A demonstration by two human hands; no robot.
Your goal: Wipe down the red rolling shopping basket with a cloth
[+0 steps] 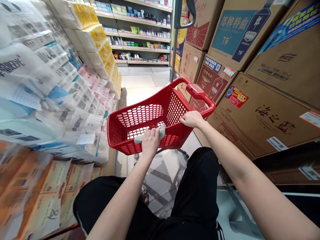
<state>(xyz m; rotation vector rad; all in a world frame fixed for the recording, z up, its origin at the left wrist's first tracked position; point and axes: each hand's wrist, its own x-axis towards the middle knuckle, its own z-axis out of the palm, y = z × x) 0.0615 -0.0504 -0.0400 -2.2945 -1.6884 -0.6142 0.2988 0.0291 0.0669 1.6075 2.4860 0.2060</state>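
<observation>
A red plastic shopping cart (147,110) with perforated walls stands in front of my knees, tilted across the view, its handle at the upper right. My left hand (150,138) is closed on a pale grey-green cloth (162,132), pressing it against the near upper rim of the basket. My right hand (192,119) grips the rim at the handle end, its fingers curled over the edge. Nothing shows inside the basket apart from its slotted floor. Part of the cloth is hidden under my left fingers.
Stacked cardboard cartons (277,116) line the right side. Plastic-wrapped tissue packs (50,83) pile up on the left, with orange packages (32,190) below them. Shelves of small bottles and boxes (140,31) stand beyond the tiled floor (138,81). A grey upright post (174,50) rises behind the cart.
</observation>
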